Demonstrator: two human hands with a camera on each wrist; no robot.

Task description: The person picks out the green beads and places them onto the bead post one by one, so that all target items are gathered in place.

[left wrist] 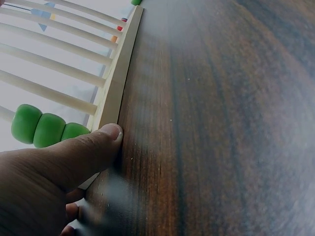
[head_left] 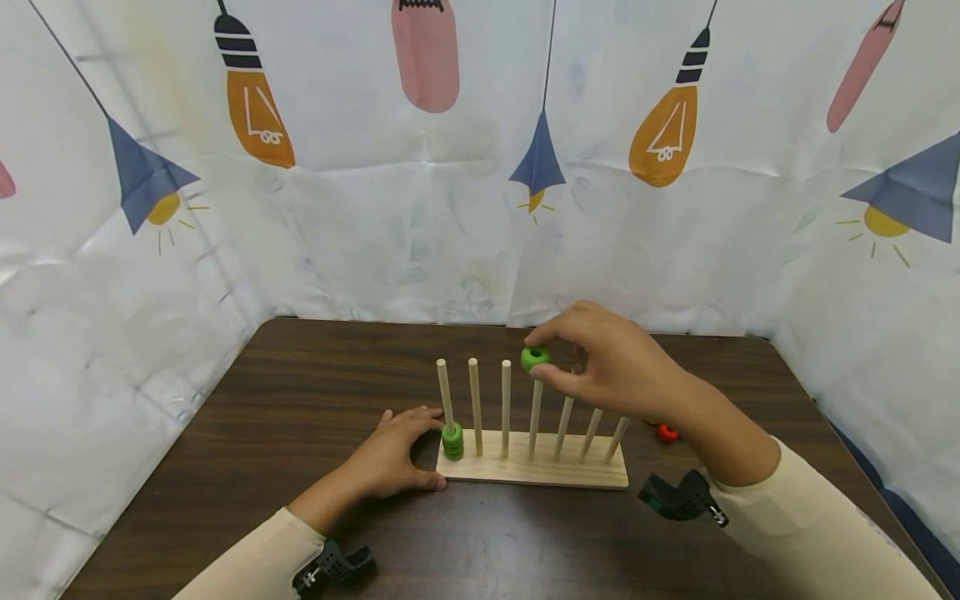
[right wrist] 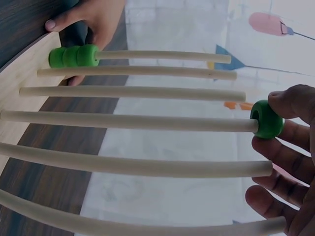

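A wooden peg board (head_left: 525, 471) with a row of several upright pegs stands on the table. Around its leftmost peg sits a stack of green beads (head_left: 453, 442), which also shows in the left wrist view. My left hand (head_left: 393, 457) holds the board's left end, the thumb (left wrist: 93, 152) on the front edge and the fingers on the far side. At the top of the fourth peg from the left, my right hand (head_left: 611, 362) pinches another green bead (right wrist: 270, 122) between thumb and fingers. The bead's hole faces the peg tip; whether the tip is inside it I cannot tell.
A red bead (head_left: 667, 433) lies on the dark wooden table (head_left: 300, 400) right of the board, partly hidden by the right forearm. A white printed curtain (head_left: 420, 242) closes off the back and sides.
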